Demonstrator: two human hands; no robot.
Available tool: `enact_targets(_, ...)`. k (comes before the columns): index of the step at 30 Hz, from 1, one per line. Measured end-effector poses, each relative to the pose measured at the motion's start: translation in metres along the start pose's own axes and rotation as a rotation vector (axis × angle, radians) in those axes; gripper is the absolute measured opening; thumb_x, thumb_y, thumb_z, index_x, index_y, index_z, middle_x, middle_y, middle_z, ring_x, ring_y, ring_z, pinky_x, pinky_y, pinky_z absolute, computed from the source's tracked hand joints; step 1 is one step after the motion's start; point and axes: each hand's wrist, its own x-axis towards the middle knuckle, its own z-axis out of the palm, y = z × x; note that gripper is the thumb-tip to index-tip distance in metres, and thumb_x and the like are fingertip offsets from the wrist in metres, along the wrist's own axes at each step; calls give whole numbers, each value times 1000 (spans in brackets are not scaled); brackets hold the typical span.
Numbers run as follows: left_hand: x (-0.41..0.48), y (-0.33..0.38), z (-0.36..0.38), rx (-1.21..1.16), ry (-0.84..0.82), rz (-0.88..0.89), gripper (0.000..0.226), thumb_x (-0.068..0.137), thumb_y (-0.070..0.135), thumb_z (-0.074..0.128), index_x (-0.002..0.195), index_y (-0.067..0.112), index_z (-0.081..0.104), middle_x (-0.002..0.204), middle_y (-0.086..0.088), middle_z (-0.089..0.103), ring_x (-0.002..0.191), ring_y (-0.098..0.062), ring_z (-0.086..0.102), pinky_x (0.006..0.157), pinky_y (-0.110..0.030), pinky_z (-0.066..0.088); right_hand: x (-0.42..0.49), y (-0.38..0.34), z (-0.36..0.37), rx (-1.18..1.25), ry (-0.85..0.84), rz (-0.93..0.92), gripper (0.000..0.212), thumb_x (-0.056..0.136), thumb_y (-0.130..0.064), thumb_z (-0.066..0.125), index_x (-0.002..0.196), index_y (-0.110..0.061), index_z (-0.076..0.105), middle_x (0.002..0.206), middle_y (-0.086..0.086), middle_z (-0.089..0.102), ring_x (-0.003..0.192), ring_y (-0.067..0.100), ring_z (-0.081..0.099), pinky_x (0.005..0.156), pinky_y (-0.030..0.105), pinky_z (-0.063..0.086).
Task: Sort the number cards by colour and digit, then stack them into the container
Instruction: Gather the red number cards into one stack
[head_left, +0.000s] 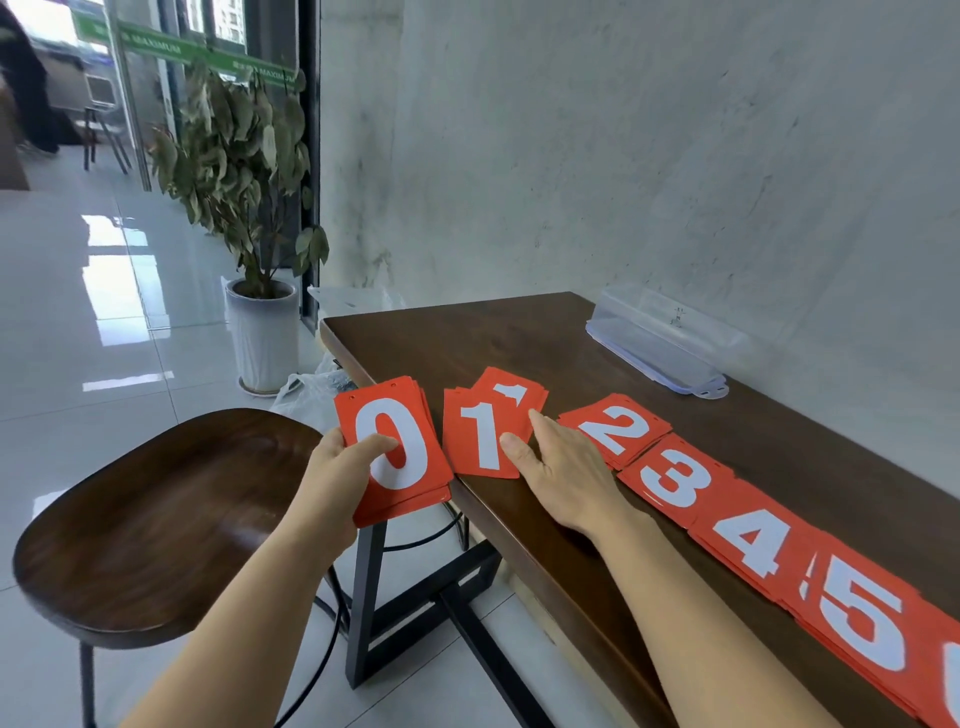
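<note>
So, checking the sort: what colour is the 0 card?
The 0 card is orange-red with a white digit, seen in the head view.

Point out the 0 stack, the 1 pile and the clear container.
0 stack (415, 457), head view: right stroke of the top card's white zero.
1 pile (484, 441), head view: stem of the front card's digit.
clear container (654, 343), head view: its translucent side wall.

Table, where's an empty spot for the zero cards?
Bare wood lies behind the 1 pile, out to the table's far left corner, and between the 2 pile and the clear container. The near edge is crowded, piles side by side to the 5 pile.
</note>
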Motion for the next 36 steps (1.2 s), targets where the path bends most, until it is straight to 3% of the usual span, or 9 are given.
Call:
enact_targets(4, 4, 0, 2, 20, -12, -25, 42, 88, 12, 64, 127, 17, 50, 114, -8, 63, 99, -34, 63, 80, -46, 57, 16, -7, 8, 4, 1, 39, 82, 85, -72, 10, 142, -18, 34, 144, 2, 45, 134, 23, 39, 111, 44, 34)
enact_targets(7, 10, -1, 9, 15, -31, -37, 41, 87, 6, 63, 125, 16, 51, 105, -6, 63, 93, -31, 64, 76, -44, 58, 14, -4, 12, 37, 9, 21, 73, 92, -66, 17, 146, -20, 32, 149, 0, 40, 138, 20, 33, 115, 41, 30)
enact_targets(10, 16, -1, 19, 17, -52, -77, 44, 90, 10, 62, 132, 16, 49, 114, -7, 63, 96, -31, 64, 84, -46, 57, 13, 3, 14, 134, 0, -21, 60, 98, -58, 27, 150, -27, 26, 153, -5, 33, 141, 15, 29, 115, 38, 28)
enact_targets(14, 21, 2, 25, 22, -72, -106, 42, 92, 10, 61, 130, 18, 44, 119, -7, 60, 94, -29, 63, 72, -39, 57, 16, 0, 19, 216, -38, -98, 66, 89, -67, 26, 147, -35, 27, 152, -11, 34, 139, 11, 33, 114, 40, 33)
enact_targets(18, 29, 8, 22, 73, -64, -111, 50, 92, 13, 62, 136, 17, 40, 126, -8, 57, 107, -33, 60, 92, -50, 53, 27, -9, 16, 253, -19, -93, 67, 86, -68, 23, 144, -35, 29, 150, -11, 38, 136, 12, 39, 111, 39, 37)
enact_targets(25, 38, 19, 18, 124, -59, -93, 48, 96, 15, 57, 140, 17, 39, 130, -8, 56, 111, -33, 59, 98, -52, 49, 84, -20, 7, 224, -27, 145, 65, 100, -58, 19, 153, -21, 16, 160, 3, 20, 145, 25, 23, 116, 47, 23)
enact_targets(29, 45, 18, 19, 133, -42, -72, 44, 98, 13, 52, 139, 16, 39, 130, -9, 57, 112, -33, 58, 99, -53, 48, 101, -16, 15, 144, -51, 95, 63, 100, -55, 16, 152, -21, 26, 161, 0, 18, 148, 19, 15, 119, 42, 12)
enact_targets(33, 47, 17, 23, 100, -8, -85, 43, 100, 12, 50, 141, 16, 37, 132, -8, 55, 113, -32, 57, 99, -51, 48, 103, -4, 16, 270, -52, 41, 52, 101, -53, 25, 147, -30, 36, 157, -8, 28, 144, 17, 27, 120, 44, 19)
enact_targets(36, 49, 18, 25, 135, 0, -80, 44, 100, 12, 49, 142, 16, 36, 133, -8, 54, 112, -29, 57, 100, -47, 48, 102, -2, 17, 336, -76, 13, 59, 95, -63, 27, 144, -33, 42, 155, -12, 31, 144, 15, 27, 119, 47, 22)
